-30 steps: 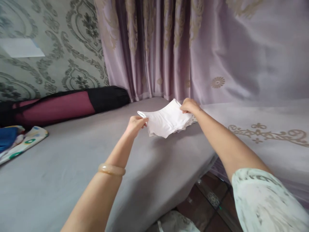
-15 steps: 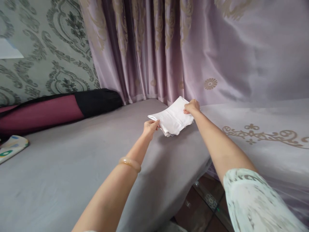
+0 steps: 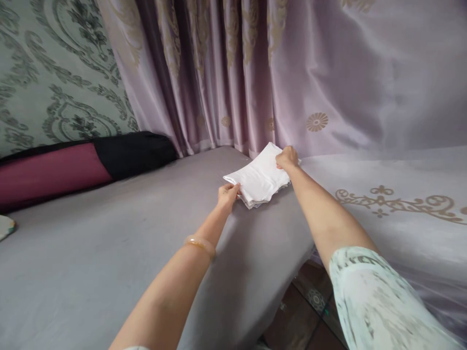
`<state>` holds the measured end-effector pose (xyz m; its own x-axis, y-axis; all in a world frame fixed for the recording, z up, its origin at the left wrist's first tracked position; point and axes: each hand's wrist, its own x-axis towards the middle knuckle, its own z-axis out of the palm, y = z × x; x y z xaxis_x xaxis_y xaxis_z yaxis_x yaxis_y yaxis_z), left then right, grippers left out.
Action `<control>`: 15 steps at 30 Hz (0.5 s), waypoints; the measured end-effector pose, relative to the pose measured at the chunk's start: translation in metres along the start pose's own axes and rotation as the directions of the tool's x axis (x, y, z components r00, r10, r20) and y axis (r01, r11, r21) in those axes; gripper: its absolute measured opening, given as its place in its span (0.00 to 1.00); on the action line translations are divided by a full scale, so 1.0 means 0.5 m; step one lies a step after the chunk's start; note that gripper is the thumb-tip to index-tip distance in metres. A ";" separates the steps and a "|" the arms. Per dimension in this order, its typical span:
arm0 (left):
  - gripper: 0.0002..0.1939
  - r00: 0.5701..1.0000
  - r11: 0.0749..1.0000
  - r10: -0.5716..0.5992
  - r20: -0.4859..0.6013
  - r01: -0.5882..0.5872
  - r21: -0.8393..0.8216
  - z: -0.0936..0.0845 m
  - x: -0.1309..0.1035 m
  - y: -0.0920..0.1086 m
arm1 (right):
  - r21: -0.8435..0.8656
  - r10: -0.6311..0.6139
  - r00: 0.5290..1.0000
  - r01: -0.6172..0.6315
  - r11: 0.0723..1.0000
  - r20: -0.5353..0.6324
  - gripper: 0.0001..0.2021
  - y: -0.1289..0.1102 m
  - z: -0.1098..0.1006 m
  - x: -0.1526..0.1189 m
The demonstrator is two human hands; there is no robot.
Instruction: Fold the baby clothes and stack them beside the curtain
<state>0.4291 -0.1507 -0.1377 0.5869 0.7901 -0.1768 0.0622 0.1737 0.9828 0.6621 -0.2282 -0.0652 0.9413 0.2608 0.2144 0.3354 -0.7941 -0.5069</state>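
A folded white cloth (image 3: 257, 177), several layers thick, lies near the far corner of the grey-covered bed (image 3: 109, 253). My left hand (image 3: 229, 193) pinches its near left edge, thumb on top. At the cloth's right end, my right hand (image 3: 287, 158) is closed on the edge, with the fingertips partly hidden. A pale bangle (image 3: 200, 244) circles my left wrist.
Along the wall at the left lies a long maroon and black bag (image 3: 134, 155). A patterned item (image 3: 6, 226) shows at the left edge. Purple curtains (image 3: 219, 82) hang behind the bed, and dark floor tiles (image 3: 295, 311) show below its right edge.
The view has turned slightly, so the bag and patterned item sit farther left. Both hands keep hold of the cloth, which looks lower and flatter on the bed.
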 end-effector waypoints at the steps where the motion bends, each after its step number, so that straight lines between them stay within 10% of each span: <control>1: 0.13 1.000 1.000 0.003 -0.002 -0.003 0.005 0.001 0.005 -0.004 | -0.004 0.000 1.000 0.000 1.000 -0.005 0.15 0.002 0.004 0.003; 15: 0.15 0.998 0.964 0.029 0.058 -0.043 0.264 -0.009 0.046 -0.067 | -0.069 0.041 0.998 -0.038 0.997 0.041 0.18 0.029 0.057 -0.013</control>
<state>0.4367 -0.1359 -0.1750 0.6340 0.7597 -0.1449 0.2477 -0.0219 0.9686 0.6619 -0.2260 -0.0978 0.9551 0.2499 0.1593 0.2957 -0.8396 -0.4556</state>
